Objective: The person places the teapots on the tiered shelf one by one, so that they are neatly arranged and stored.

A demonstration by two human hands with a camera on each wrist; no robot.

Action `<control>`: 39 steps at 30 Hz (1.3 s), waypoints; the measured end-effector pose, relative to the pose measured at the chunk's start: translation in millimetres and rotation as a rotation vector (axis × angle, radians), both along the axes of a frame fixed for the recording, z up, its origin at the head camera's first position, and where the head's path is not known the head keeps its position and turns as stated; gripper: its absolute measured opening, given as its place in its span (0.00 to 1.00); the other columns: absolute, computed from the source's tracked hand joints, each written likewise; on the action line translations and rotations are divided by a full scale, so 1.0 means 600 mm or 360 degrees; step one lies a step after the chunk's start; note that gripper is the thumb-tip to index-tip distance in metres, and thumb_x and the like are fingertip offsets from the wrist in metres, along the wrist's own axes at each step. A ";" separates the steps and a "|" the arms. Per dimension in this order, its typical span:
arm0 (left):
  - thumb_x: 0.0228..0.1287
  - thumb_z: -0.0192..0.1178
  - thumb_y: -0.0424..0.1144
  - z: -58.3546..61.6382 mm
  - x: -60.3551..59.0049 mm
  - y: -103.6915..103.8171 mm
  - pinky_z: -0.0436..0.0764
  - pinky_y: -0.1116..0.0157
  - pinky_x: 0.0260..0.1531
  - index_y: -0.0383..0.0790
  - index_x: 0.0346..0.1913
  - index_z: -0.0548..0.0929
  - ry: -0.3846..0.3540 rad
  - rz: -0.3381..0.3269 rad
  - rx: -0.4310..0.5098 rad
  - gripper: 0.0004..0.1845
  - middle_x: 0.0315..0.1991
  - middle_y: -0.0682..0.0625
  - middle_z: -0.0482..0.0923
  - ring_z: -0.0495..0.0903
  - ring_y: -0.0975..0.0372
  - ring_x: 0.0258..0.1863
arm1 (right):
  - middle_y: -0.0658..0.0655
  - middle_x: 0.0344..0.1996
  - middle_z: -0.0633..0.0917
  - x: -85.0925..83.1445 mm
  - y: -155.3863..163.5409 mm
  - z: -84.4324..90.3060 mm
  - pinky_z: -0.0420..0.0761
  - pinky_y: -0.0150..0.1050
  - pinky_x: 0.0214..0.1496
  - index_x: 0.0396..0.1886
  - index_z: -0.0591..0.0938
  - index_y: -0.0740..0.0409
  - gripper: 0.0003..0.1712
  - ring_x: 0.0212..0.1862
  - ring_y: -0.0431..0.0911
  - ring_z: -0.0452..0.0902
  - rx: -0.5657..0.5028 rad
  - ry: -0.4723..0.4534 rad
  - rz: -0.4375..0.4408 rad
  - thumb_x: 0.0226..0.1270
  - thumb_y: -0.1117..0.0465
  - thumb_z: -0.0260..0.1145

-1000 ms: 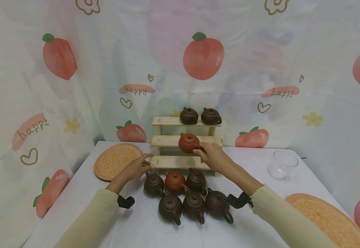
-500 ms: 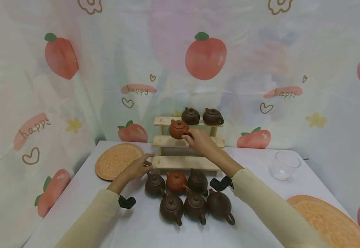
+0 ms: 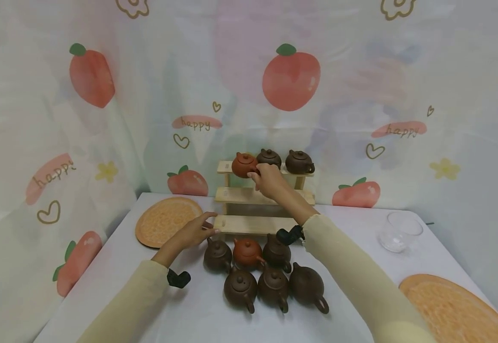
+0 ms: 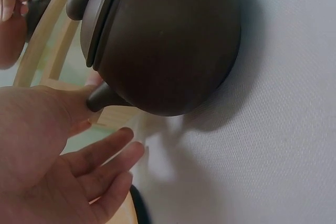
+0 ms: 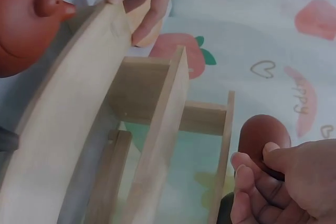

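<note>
My right hand [image 3: 271, 183] pinches the handle of a reddish-brown teapot [image 3: 243, 165] at the left end of the top tier of a wooden stepped stand [image 3: 242, 194]. In the right wrist view this teapot [image 5: 262, 139] is partly hidden by the fingers; whether its base rests on the board cannot be told. Two dark brown teapots [image 3: 299, 163] stand to its right on that tier. My left hand [image 3: 192, 232] holds the left end of the lowest board between thumb and index finger, its other fingers spread loosely. Below it is a dark teapot [image 4: 168, 45].
In front of the stand, several dark teapots [image 3: 240, 288] and one reddish teapot [image 3: 247, 252] stand in two rows on the white table. A round orange-patterned mat [image 3: 167, 221] lies at left, another mat [image 3: 450, 305] at right. A clear glass cup [image 3: 396, 233] stands at right.
My right hand has raised the reddish teapot from in front of the middle tier, up and leftward to the top tier's left end. The left hand has stayed at the lowest board.
</note>
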State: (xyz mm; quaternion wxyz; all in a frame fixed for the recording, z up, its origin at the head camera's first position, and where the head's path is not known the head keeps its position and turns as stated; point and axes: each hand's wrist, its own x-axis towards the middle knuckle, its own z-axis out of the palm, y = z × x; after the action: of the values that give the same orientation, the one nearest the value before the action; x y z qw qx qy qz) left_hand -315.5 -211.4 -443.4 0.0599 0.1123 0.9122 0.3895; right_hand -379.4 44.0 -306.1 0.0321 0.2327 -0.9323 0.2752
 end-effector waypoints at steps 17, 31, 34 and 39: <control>0.78 0.64 0.40 0.000 -0.001 -0.001 0.83 0.46 0.55 0.37 0.75 0.69 0.0025 -0.0010 0.0010 0.29 0.59 0.29 0.83 0.82 0.40 0.62 | 0.61 0.32 0.90 -0.040 -0.039 0.015 0.74 0.36 0.31 0.55 0.82 0.67 0.20 0.31 0.50 0.83 0.0080 -0.0035 -0.0144 0.87 0.53 0.55; 0.79 0.63 0.43 0.000 -0.004 0.000 0.81 0.44 0.57 0.38 0.77 0.68 0.0024 -0.0009 -0.0038 0.30 0.59 0.30 0.83 0.82 0.40 0.61 | 0.62 0.36 0.90 -0.052 -0.053 0.008 0.79 0.39 0.35 0.59 0.81 0.67 0.22 0.36 0.52 0.86 0.0098 -0.0101 -0.0180 0.88 0.52 0.54; 0.79 0.63 0.43 -0.001 -0.004 0.000 0.81 0.44 0.57 0.38 0.77 0.68 0.0023 -0.0015 -0.0039 0.30 0.59 0.30 0.83 0.82 0.40 0.61 | 0.62 0.36 0.91 -0.051 -0.055 0.008 0.78 0.39 0.34 0.61 0.80 0.67 0.23 0.36 0.52 0.86 0.0096 -0.0110 -0.0194 0.88 0.52 0.54; 0.78 0.63 0.42 -0.001 -0.004 -0.001 0.81 0.44 0.57 0.38 0.77 0.68 0.0018 -0.0002 -0.0038 0.30 0.59 0.30 0.83 0.82 0.40 0.61 | 0.62 0.36 0.92 -0.049 -0.057 0.006 0.80 0.40 0.35 0.62 0.81 0.69 0.25 0.37 0.52 0.88 0.0090 -0.0077 -0.0215 0.87 0.51 0.55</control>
State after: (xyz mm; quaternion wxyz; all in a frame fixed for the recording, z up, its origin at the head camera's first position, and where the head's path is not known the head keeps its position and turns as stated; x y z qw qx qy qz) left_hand -318.1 -212.0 -443.7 0.0563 0.1145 0.9170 0.3779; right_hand -408.7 10.1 -302.3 0.0214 0.1633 -0.9537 0.2517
